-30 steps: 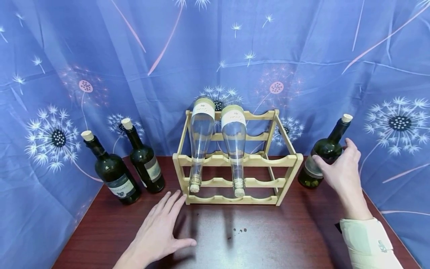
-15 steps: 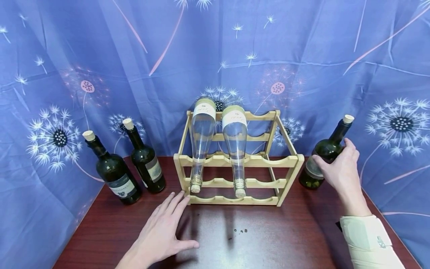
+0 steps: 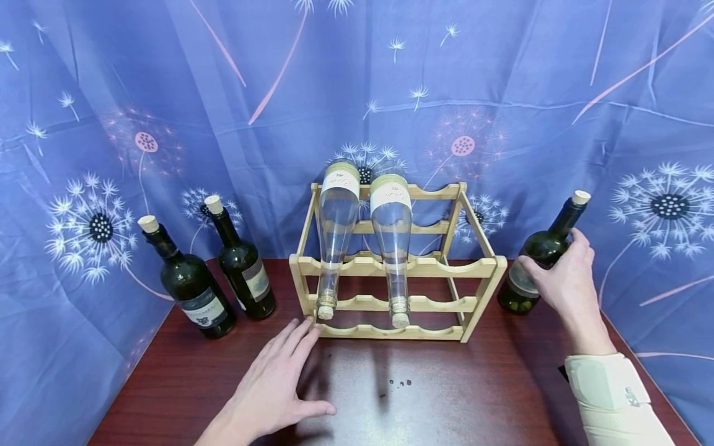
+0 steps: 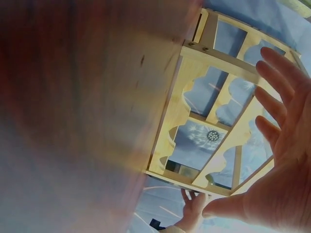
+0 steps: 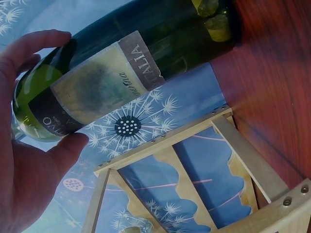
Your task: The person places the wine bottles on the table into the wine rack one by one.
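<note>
My right hand [image 3: 566, 288] grips a dark green wine bottle [image 3: 543, 248] by its shoulder, thumb on one side and fingers round the other. Upright beside the rack's right end, this corked bottle shows a beige label [image 5: 99, 85] in the right wrist view. My left hand [image 3: 273, 378] is spread low over the table, its fingertips right at the front left foot of the wooden wine rack [image 3: 385, 332]. On the rack's top tier lie two clear bottles, the left one [image 3: 338, 210] and the right one [image 3: 392, 217], corked necks toward me.
Two corked dark green bottles, one [image 3: 195, 291] nearer and one [image 3: 242, 266] farther back, stand left of the rack. A blue dandelion-print curtain [image 3: 279, 74] hangs behind the reddish-brown table [image 3: 446, 396]. Small dark specks [image 3: 400, 383] lie in front of the rack.
My left hand has shifted slightly right, toward the rack's front left foot. My right hand stays round the green wine bottle, which stands in the same place.
</note>
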`<state>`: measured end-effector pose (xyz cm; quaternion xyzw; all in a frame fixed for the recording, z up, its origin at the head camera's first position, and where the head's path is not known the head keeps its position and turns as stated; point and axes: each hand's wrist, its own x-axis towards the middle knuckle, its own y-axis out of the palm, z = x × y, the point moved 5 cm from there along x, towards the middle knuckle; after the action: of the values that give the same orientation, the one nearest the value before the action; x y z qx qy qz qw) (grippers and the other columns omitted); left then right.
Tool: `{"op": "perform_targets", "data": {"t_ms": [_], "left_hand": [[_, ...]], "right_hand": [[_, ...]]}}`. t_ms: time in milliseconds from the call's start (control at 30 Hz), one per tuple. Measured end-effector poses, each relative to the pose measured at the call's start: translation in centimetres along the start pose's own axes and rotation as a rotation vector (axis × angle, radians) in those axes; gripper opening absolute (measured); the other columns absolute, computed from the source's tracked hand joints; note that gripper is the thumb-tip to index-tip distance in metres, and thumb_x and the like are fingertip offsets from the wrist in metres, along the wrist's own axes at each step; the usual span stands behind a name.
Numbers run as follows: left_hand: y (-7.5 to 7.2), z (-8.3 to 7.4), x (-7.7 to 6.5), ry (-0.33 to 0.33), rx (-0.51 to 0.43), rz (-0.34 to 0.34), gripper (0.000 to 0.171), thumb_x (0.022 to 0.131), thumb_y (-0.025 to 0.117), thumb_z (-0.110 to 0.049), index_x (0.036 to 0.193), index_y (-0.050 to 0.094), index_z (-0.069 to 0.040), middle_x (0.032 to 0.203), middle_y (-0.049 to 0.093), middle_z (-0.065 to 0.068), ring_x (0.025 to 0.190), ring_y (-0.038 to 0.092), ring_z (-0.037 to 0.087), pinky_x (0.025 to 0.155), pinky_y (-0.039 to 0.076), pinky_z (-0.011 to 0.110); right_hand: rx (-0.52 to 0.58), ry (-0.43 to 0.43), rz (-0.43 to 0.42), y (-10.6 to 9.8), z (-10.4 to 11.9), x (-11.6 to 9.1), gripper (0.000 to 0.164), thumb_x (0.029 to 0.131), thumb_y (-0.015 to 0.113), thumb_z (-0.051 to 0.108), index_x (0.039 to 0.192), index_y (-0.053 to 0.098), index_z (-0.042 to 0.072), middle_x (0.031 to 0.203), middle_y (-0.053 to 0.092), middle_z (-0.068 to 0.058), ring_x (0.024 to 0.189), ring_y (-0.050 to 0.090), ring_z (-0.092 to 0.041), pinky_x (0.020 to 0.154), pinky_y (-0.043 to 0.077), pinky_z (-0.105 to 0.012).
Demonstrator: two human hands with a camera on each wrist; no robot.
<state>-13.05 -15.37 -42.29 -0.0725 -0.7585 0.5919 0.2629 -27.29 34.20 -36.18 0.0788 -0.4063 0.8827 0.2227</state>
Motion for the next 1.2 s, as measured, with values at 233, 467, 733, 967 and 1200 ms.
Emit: {"op": "perform_targets", "data": {"t_ms": [233,467,733,967,1200], "left_hand": [[0.3,-0.5,0.0,0.053,-0.012,-0.017,0.118,0.056,0.061,-0.087,0.149,0.035,-0.019,0.155,0.027,0.003,0.142,0.022,0.027,0.106,0.031,0.052],[0.4,-0.8,0.0,0.093,-0.019,-0.037,0.119,0.057,0.062,-0.085,0.152,0.028,-0.022,0.153,0.031,0.006,0.140,0.026,0.030,0.105,0.031,0.052],[0.3,-0.8,0.0,0.090,-0.023,-0.034,0.118,0.058,0.062,-0.085,0.152,0.028,-0.023,0.154,0.028,0.003,0.140,0.026,0.029,0.105,0.030,0.052],[0.3,-0.8,0.0,0.085,-0.022,-0.020,0.117,0.059,0.057,-0.088,0.152,0.030,-0.021,0.154,0.027,0.003,0.141,0.025,0.030,0.106,0.029,0.052],[0.4,-0.8,0.0,0.075,-0.022,-0.013,0.118,0.058,0.061,-0.086,0.151,0.030,-0.022,0.155,0.027,0.002,0.141,0.025,0.029,0.106,0.029,0.052]], "right_hand": [[-0.012,-0.012,0.037,0.0,0.1,0.1,0.105,0.081,0.069,0.051,0.150,0.009,-0.002,0.134,0.029,-0.038,0.118,0.035,-0.053,0.092,0.032,-0.066],[-0.034,-0.018,0.051,-0.3,0.0,0.0,0.105,0.081,0.067,0.054,0.149,0.013,-0.005,0.134,0.032,-0.039,0.118,0.037,-0.054,0.090,0.031,-0.067],[-0.039,-0.024,0.052,-0.6,0.2,-0.7,0.105,0.081,0.067,0.055,0.149,0.014,-0.005,0.132,0.033,-0.039,0.116,0.038,-0.055,0.087,0.032,-0.067],[-0.042,-0.028,0.046,-1.2,0.3,-1.5,0.102,0.081,0.068,0.053,0.147,0.019,-0.007,0.129,0.037,-0.038,0.113,0.041,-0.054,0.084,0.033,-0.066],[-0.052,-0.021,0.060,-2.0,0.6,-2.2,0.103,0.081,0.067,0.055,0.146,0.019,-0.008,0.127,0.039,-0.038,0.110,0.042,-0.053,0.080,0.035,-0.065]]}}
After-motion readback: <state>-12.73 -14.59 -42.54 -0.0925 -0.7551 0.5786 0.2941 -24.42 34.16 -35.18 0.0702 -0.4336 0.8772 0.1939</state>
